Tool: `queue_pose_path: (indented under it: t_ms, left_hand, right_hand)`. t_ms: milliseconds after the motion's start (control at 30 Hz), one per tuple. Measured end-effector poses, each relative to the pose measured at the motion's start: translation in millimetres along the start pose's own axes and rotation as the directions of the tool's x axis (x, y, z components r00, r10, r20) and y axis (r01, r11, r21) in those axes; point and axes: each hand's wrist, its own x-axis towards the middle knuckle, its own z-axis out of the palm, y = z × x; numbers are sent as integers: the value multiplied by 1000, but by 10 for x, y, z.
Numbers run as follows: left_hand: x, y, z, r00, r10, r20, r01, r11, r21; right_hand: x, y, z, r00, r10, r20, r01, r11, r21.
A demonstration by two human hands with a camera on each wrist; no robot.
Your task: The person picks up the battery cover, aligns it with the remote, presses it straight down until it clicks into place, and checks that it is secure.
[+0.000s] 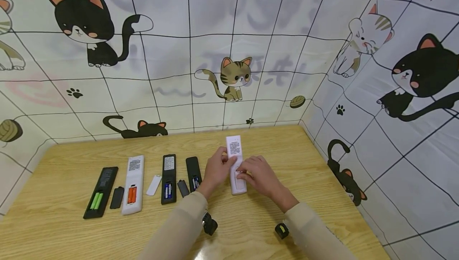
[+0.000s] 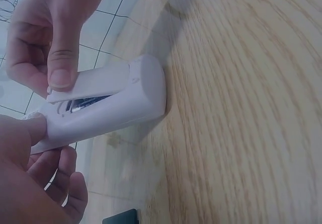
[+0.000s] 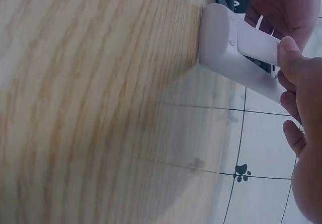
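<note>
A white remote control (image 1: 235,152) lies back side up between both hands, a printed label at its far end. My left hand (image 1: 217,168) grips it by the left side, thumb on top and fingers along the edge. With thumb and fingers, my right hand (image 1: 261,175) pinches the free end of the white battery cover (image 2: 98,83). That cover is tilted, its other end against the remote's near end. Through the gap beneath it, part of a battery (image 2: 86,102) shows in the compartment in the left wrist view.
Left of the hands lie a black remote with green batteries (image 1: 100,192), a white remote with orange batteries (image 1: 133,184) and two black remotes (image 1: 169,178) with blue batteries. Loose covers (image 1: 153,185) lie among them. Cat-print cloth (image 1: 161,53) borders the wooden table (image 1: 89,236).
</note>
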Motion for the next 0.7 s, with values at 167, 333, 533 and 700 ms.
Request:
queue_pose_path:
  t_ms: [167, 333, 533, 700]
  left_hand:
    - [-11, 0, -1, 1000, 0, 1, 0, 1000, -7]
    - [-19, -6, 13, 1000, 19, 6, -19, 1000, 3]
    - [-24, -24, 21, 1000, 20, 5, -20, 1000, 16]
    - [-37, -21, 16, 1000, 14, -3, -13, 1000, 14]
  right_hand:
    - [-5, 5, 32, 1000, 0, -24, -1, 1000, -13]
    - [-13, 14, 49, 999, -20, -51, 19, 1000, -24]
    - [-16, 22, 61, 999, -14, -52, 12, 1000, -23]
    - [-19, 19, 67, 999, -1, -48, -1, 1000, -22]
